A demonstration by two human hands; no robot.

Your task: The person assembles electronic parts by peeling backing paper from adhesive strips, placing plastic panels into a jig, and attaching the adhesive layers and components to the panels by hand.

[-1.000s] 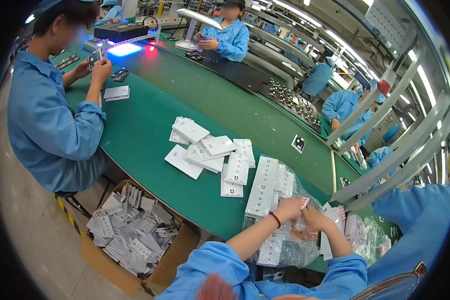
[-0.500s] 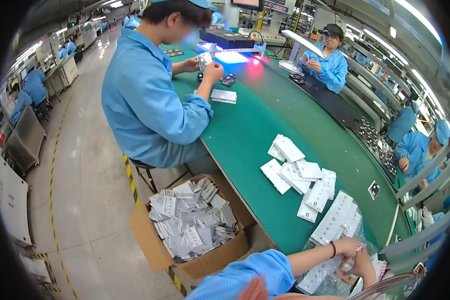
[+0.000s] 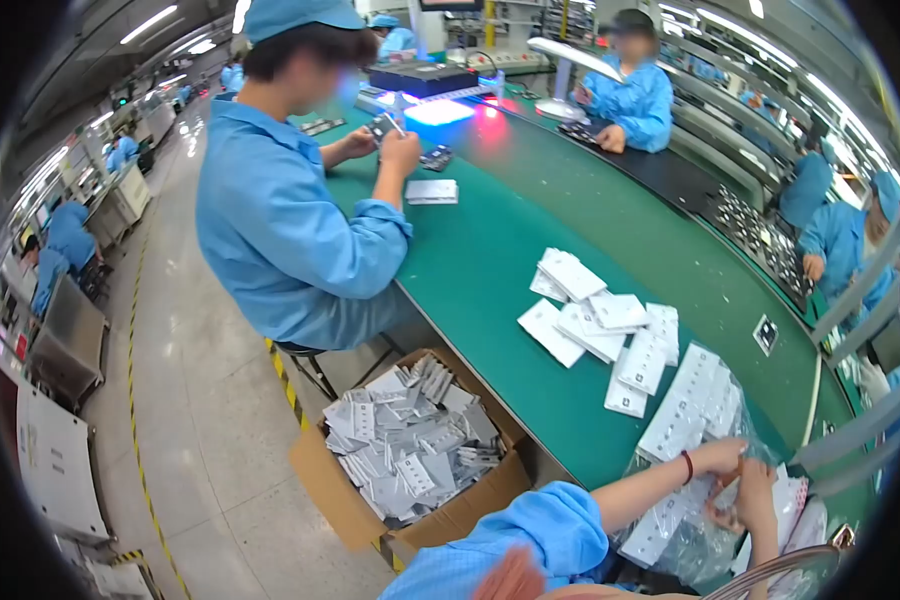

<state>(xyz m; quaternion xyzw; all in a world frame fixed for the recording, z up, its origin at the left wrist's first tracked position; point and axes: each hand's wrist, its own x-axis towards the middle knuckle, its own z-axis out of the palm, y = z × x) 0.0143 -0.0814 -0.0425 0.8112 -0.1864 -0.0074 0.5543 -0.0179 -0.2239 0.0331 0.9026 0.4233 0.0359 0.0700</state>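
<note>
My left hand (image 3: 718, 458), with a dark red band at its wrist, has its fingers closed on a clear plastic bag (image 3: 705, 548). Close beside it, my right hand (image 3: 756, 488) also grips the bag's plastic; its fingertips are partly hidden. Inside or beneath the film lie white flat pieces with rows of small dark marks, among them a long white strip (image 3: 682, 405). Farther up the green table is a loose heap of white rectangular flat packs (image 3: 595, 325). Some red-marked white material (image 3: 792, 492) sits just right of my hands.
An open cardboard box (image 3: 450, 512) full of white and grey pieces stands on the floor left of the table. A seated co-worker in blue (image 3: 290, 220) handles a small part. Across the green table (image 3: 480, 290), another person (image 3: 640, 105) sits by a white lamp (image 3: 562, 105).
The view has shifted, so the table and box sit differently in it. My hands stay together at the bag. The seated co-worker's held part has turned; the person across has lowered a hand to the table.
</note>
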